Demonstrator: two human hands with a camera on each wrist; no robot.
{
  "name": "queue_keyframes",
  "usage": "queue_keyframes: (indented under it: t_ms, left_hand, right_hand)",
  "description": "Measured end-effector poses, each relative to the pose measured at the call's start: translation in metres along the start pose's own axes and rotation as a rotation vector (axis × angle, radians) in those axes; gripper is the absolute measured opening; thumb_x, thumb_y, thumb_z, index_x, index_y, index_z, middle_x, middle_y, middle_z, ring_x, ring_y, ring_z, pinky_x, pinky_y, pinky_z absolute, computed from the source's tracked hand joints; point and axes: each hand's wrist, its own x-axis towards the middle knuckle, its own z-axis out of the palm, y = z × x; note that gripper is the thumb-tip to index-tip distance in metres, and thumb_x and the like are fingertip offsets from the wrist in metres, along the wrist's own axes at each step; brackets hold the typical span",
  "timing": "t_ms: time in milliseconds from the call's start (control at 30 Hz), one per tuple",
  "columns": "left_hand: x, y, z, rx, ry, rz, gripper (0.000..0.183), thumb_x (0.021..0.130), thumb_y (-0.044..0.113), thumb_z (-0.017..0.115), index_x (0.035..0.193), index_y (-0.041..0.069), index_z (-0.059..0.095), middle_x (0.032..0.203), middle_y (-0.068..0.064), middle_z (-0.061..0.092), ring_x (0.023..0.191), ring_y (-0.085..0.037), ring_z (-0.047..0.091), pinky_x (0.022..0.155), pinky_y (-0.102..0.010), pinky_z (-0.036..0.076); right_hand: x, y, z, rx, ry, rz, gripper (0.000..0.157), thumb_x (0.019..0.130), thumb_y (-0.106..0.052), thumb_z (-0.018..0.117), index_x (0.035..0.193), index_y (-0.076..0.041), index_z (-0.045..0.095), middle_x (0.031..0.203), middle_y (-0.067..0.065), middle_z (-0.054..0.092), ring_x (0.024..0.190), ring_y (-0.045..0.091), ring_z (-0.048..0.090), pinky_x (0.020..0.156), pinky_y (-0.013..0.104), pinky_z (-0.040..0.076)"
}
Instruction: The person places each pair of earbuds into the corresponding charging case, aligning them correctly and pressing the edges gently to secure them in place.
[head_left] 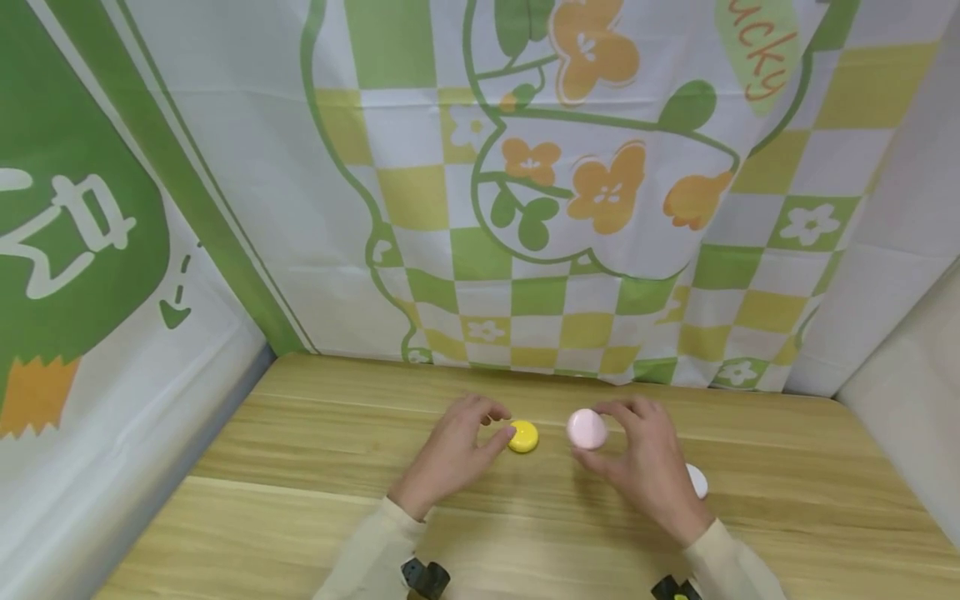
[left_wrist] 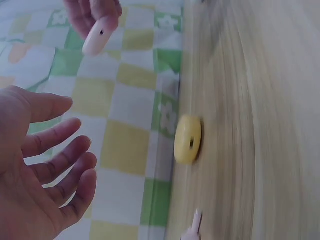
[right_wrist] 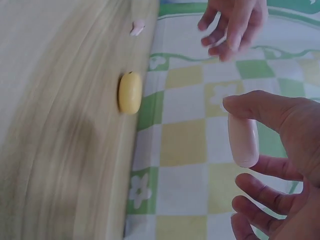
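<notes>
Right hand [head_left: 649, 458] pinches pink slotted disc [head_left: 587, 430] | left hand [head_left: 457, 447] empty, loosely spread | I judge disc light, stiff, slick: hold edgewise

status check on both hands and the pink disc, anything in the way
Right hand pinching pink disc above table. Left hand open, empty. Nothing seen blocking pink disc. Yellow disc on table, white disc partly hidden by right hand.

A hanging green-and-yellow checkered cloth [head_left: 536, 296] walls off the back edge of the wooden counter [head_left: 262, 450]. Room to pass runs along the left edge. A glossy yellow round disc [head_left: 523, 437], a raised pale-pink round disc [head_left: 587, 429] in the right grip [head_left: 648, 454], and a white disc [head_left: 698, 481] toward the right edge obstruct.
</notes>
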Motion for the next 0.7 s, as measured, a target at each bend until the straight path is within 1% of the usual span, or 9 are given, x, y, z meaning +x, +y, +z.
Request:
queue_keyframes:
  t_ms: [100,267,333,467,700]
  left_hand:
    - [0.003,0.006,0.005,-0.088,-0.031,0.0,0.022,0.101,0.022,0.066,0.114,0.004,0.069,0.11,-0.007,0.065,0.101,-0.025,0.061,0.085,-0.041,0.053]
    - [0.006,0.015,0.012,-0.265,-0.092,-0.053,0.023,0.103,0.026,0.063,0.115,0.007,0.069,0.108,0.0,0.064,0.1,-0.018,0.06,0.082,-0.031,0.053]
    - [0.007,0.018,0.014,-0.31,-0.107,-0.065,0.023,0.103,0.026,0.062,0.115,0.007,0.069,0.107,0.0,0.065,0.099,-0.017,0.061,0.082,-0.031,0.053]
    - [0.008,0.023,0.016,-0.356,-0.123,-0.073,0.024,0.104,0.026,0.061,0.115,0.006,0.069,0.107,-0.001,0.066,0.096,-0.017,0.061,0.082,-0.034,0.053]
    - [0.01,0.026,0.021,-0.421,-0.169,-0.086,0.028,0.103,0.026,0.061,0.114,0.002,0.069,0.106,-0.004,0.068,0.094,-0.019,0.062,0.081,-0.034,0.054]
  right_hand:
    - [0.0,-0.006,-0.001,0.009,0.034,-0.054,0.06,0.056,-0.02,0.101,0.106,-0.004,0.073,0.101,0.011,0.065,0.099,0.034,0.059,0.082,0.049,0.047]
    - [-0.002,-0.013,-0.002,0.006,0.059,-0.121,0.06,0.054,-0.02,0.102,0.105,-0.007,0.073,0.101,0.008,0.064,0.096,0.031,0.058,0.077,0.044,0.046]
    - [-0.002,-0.016,-0.002,0.008,0.059,-0.136,0.06,0.054,-0.02,0.102,0.105,-0.007,0.073,0.102,0.007,0.064,0.096,0.029,0.058,0.077,0.044,0.046]
    - [-0.002,-0.02,-0.003,0.021,0.059,-0.16,0.059,0.055,-0.018,0.101,0.105,-0.007,0.073,0.103,0.007,0.063,0.097,0.027,0.058,0.078,0.044,0.047]
    - [-0.001,-0.024,-0.002,0.025,0.049,-0.209,0.059,0.055,-0.017,0.101,0.105,-0.008,0.072,0.105,0.007,0.063,0.098,0.026,0.058,0.075,0.042,0.049]
